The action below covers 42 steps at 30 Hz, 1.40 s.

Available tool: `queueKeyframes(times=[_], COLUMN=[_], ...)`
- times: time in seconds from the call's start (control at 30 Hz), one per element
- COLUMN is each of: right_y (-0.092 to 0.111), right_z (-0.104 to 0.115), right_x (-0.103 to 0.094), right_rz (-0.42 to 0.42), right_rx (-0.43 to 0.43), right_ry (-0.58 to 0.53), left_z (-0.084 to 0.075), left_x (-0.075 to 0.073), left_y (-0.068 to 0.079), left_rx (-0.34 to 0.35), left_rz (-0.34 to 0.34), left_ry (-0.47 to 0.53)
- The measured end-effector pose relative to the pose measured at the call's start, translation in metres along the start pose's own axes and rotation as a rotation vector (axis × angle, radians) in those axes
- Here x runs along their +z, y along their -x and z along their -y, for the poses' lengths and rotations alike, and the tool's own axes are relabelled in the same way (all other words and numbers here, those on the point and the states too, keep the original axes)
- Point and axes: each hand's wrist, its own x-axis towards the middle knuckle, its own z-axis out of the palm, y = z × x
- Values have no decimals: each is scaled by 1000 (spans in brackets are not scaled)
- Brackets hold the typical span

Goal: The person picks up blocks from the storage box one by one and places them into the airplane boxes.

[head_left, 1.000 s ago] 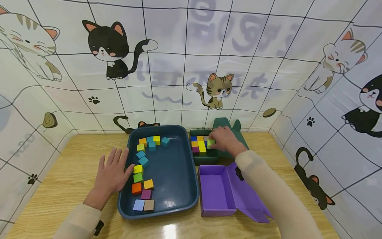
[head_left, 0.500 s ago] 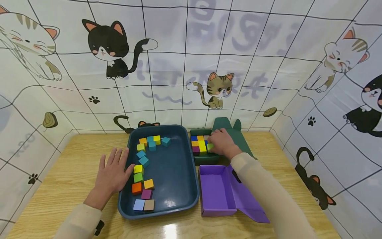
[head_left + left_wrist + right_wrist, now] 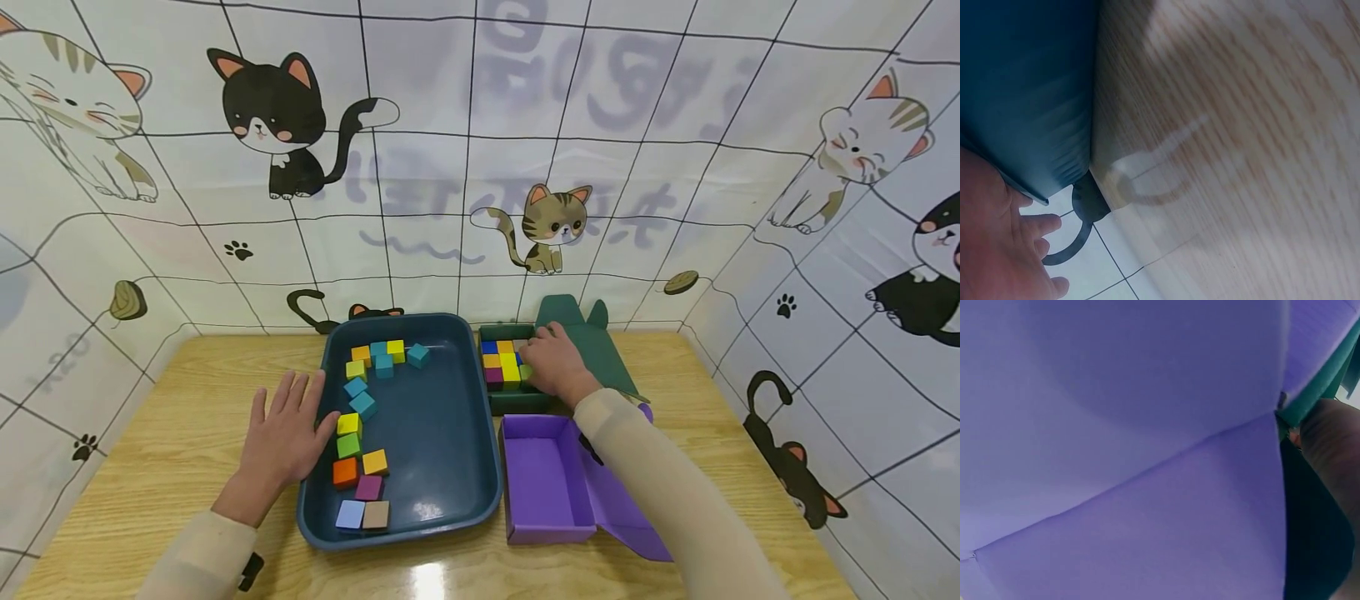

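Note:
My right hand [image 3: 555, 362] reaches into the open green box [image 3: 517, 400], its fingers bent down over the right side of the blocks there. A light green block [image 3: 527, 374] shows partly under the fingers, which grip it; the fingertips themselves are hidden. Beside it sit coloured blocks, among them a yellow block [image 3: 510, 377] and a dark magenta block [image 3: 493, 376]. My left hand [image 3: 277, 433] lies with fingers spread along the left rim of the dark blue tray [image 3: 442, 467]. In the left wrist view, the left fingers [image 3: 1041, 225] extend past the tray's wall.
Several loose blocks lie in the tray, mostly along its left side, including an orange-red block [image 3: 346, 473]. An open purple box [image 3: 543, 479] stands in front of the green box, its lid [image 3: 622, 508] folded out rightward under my right forearm. A cat-print sheet [image 3: 420, 167] surrounds the table.
My right hand has moved slightly left and lower in the green box, and the light green block has settled in beside the yellow one, now more covered. My left hand has stayed put.

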Motion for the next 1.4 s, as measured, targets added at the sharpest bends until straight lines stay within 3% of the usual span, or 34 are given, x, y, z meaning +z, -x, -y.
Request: queueKeyframes(times=[0.5, 0.63, 0.77, 0.97, 1.2, 1.4], right_y=[6, 5, 3, 0, 2, 1], right_z=[-2, -2, 8, 44, 111, 165], right_x=[0, -10, -31, -69, -97, -101], right_rz=[-47, -99, -186, -229, -132, -48], right_rx=[-17, -11, -17, -102, -282, -432], right_ry=[-7, -57, -136, -133, -87, -67], left_z=[1, 3, 3, 1, 0, -1], left_x=[1, 1, 0, -2, 1, 1], left_y=[-3, -5, -7, -9, -8, -6], left_rx=[54, 66, 84, 98, 77, 69], left_rz=[29, 41, 54, 73, 79, 79], left_ry=[7, 12, 14, 20, 13, 0])
